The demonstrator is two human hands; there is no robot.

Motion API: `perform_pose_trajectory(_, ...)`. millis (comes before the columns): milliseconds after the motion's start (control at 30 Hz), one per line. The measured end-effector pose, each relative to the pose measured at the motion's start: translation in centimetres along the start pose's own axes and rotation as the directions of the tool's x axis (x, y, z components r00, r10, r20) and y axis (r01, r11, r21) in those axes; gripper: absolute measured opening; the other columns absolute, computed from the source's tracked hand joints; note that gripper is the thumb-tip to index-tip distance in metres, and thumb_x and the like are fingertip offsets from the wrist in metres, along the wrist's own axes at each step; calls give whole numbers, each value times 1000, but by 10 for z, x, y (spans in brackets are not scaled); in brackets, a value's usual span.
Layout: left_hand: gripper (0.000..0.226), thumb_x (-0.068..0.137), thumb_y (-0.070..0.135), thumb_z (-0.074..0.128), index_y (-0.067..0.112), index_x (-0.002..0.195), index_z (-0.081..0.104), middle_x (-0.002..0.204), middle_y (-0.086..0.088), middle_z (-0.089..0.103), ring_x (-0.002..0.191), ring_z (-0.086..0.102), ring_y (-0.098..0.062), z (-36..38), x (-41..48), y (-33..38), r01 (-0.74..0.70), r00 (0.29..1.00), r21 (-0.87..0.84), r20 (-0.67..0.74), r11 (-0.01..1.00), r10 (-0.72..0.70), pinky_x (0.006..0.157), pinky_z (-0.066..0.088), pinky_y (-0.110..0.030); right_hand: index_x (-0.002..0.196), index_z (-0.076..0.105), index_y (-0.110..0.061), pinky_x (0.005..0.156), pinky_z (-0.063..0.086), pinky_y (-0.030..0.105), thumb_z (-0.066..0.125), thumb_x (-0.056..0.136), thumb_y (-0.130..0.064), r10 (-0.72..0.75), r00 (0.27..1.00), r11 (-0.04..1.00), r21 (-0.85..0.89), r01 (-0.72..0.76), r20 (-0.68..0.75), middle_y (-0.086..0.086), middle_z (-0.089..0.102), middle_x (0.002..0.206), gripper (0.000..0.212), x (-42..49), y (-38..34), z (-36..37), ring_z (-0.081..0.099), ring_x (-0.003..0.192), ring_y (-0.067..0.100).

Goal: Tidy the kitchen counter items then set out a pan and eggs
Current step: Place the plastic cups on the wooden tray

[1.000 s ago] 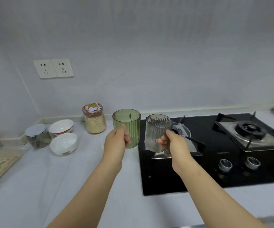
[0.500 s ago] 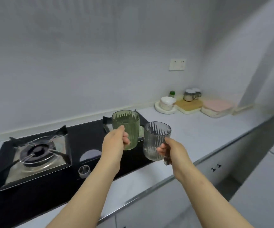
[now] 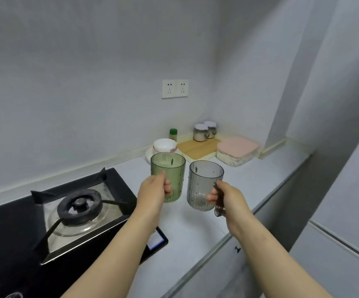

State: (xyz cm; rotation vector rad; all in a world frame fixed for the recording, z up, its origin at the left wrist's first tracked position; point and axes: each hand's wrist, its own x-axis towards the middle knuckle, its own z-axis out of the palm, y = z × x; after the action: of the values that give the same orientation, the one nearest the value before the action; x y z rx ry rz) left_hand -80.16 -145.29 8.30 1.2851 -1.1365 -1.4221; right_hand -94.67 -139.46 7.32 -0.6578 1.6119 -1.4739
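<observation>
Head view: the left grip (image 3: pixel 152 190) is curled around a green cup (image 3: pixel 174 168), and the right grip (image 3: pixel 228 198) holds a grey cup (image 3: pixel 202 181) by its handle. Both cups are upright in the air above the surface (image 3: pixel 195 229) and look empty. The black stove (image 3: pixel 12 229) lies to their left. In the far corner stand a white bowl (image 3: pixel 164 145), a cutting board (image 3: pixel 198 148), two jars (image 3: pixel 200 132) with something white inside, and a pink-lidded box (image 3: pixel 236 149).

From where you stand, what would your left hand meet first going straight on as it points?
The left hand, gripping the green cup, would probably reach the white bowl first; depth unclear.
</observation>
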Motion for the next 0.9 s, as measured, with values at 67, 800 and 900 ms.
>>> perform_pose_trajectory(67, 33, 98, 26, 40, 14, 68, 49, 61, -2, 50, 53, 45, -13, 24, 35, 6, -2, 1000, 3, 17, 1000, 2, 51, 31, -24, 63, 44, -15, 50, 24, 27, 38, 95, -19, 0, 1000, 1000, 7, 0, -11, -6, 57, 40, 33, 39, -12, -3, 45, 58, 18)
perform_pose_trajectory(800, 36, 99, 27, 39, 13, 69, 52, 66, -1, 56, 65, 48, -14, 227, 339, 27, 157, 985, 26, -80, 987, -154, 65, 36, -28, 64, 41, -13, 45, 32, 21, 33, 100, -18, 150, 980, 988, -60, -143, 131, 8, 50, 67, 38, 420, -79, -23, 49, 57, 16)
perform_pose_trajectory(900, 34, 99, 25, 40, 13, 69, 50, 67, -2, 54, 64, 50, -13, 248, 368, 25, 205, 970, -40, -126, 978, -208, 78, 36, -30, 64, 42, -10, 50, 37, 26, 33, 101, -15, 172, 970, 983, -92, -158, 170, 8, 49, 64, 38, 464, -79, -22, 50, 57, 18)
